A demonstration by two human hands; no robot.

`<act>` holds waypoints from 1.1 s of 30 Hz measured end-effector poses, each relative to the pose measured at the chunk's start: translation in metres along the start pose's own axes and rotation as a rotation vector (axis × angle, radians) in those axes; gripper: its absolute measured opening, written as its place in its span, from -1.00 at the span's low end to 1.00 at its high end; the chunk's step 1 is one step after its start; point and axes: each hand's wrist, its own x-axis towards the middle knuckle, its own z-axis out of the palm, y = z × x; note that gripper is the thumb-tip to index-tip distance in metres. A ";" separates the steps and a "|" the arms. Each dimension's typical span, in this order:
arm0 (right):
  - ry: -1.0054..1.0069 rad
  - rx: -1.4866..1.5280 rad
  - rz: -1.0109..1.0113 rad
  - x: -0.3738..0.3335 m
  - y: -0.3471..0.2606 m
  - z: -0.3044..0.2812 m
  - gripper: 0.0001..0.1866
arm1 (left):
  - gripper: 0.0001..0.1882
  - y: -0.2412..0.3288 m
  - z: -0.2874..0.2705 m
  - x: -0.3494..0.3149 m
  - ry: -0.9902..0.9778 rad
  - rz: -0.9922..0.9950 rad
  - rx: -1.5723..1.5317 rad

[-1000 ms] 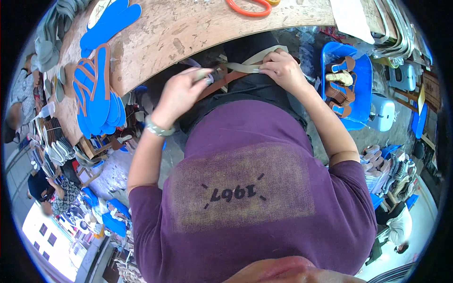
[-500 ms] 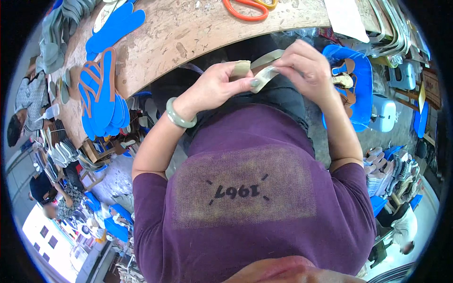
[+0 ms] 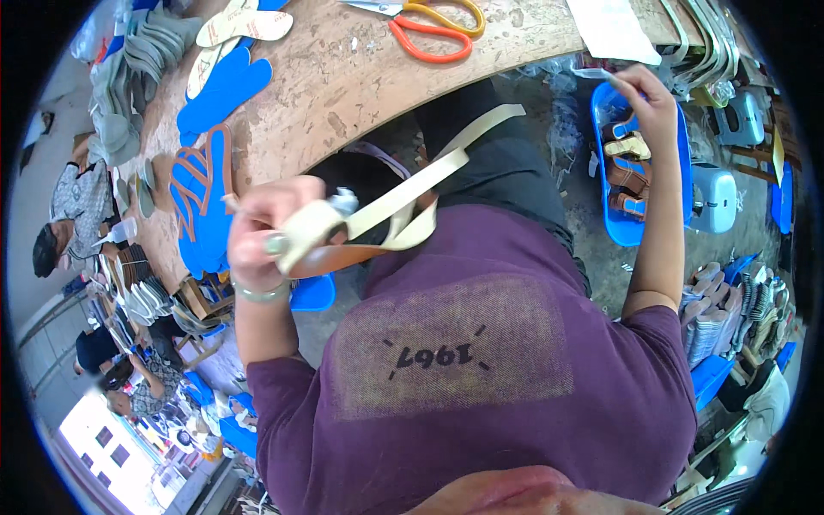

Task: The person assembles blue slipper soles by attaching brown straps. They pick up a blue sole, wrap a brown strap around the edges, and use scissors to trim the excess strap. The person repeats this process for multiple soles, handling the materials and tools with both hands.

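Note:
My left hand (image 3: pixel 273 225), raised at the left over my lap, is closed on several pale cream and tan straps (image 3: pixel 412 190). The straps fan out to the right, and one of them curls back in a loop. Blur hides exactly how the fingers grip them. My right hand (image 3: pixel 648 103) reaches out to the upper right with thumb and fingers pinched together. A thin whitish strip (image 3: pixel 590 74) extends from its fingertips. Beneath that hand stands a blue plastic basin (image 3: pixel 627 230) holding brown and cream sandal uppers (image 3: pixel 629 178).
Orange-handled scissors (image 3: pixel 438 43) lie on the worn wooden table (image 3: pixel 365 94). Blue soles (image 3: pixel 225 90) and brown-edged blue insoles (image 3: pixel 193 197) are at its left. A white sheet (image 3: pixel 614 33) overhangs the right edge. Shoe parts pile up around, and people (image 3: pixel 129 378) work at far left.
My hands have parted: the left moved left and down with the straps, the right moved out to the upper right with a thin whitish strip. The straps now trail from the left hand.

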 end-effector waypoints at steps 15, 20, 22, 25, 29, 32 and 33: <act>-0.286 0.385 0.153 -0.005 -0.095 0.121 -0.65 | -0.72 -0.017 0.000 0.021 0.050 0.000 0.575; -0.646 0.171 -0.271 0.015 -0.182 0.120 -0.55 | -0.78 -0.012 0.016 0.029 -0.104 -0.006 0.718; -0.832 0.304 -0.318 0.021 -0.181 0.123 -0.60 | -0.79 -0.009 0.021 0.028 -0.154 -0.074 0.692; -1.087 0.637 -0.231 0.023 -0.180 0.127 -0.66 | -0.71 -0.014 0.012 0.020 -0.253 -0.075 0.637; -1.025 1.182 -0.171 0.015 -0.160 0.128 -0.70 | -0.58 -0.014 0.013 0.008 -0.256 -0.082 0.458; -0.761 1.485 -0.082 0.009 -0.139 0.115 -0.73 | -0.54 -0.006 0.007 -0.003 -0.236 -0.035 0.434; -0.562 1.691 0.007 0.015 -0.125 0.099 -0.76 | -0.57 -0.009 -0.001 -0.013 -0.201 -0.004 0.199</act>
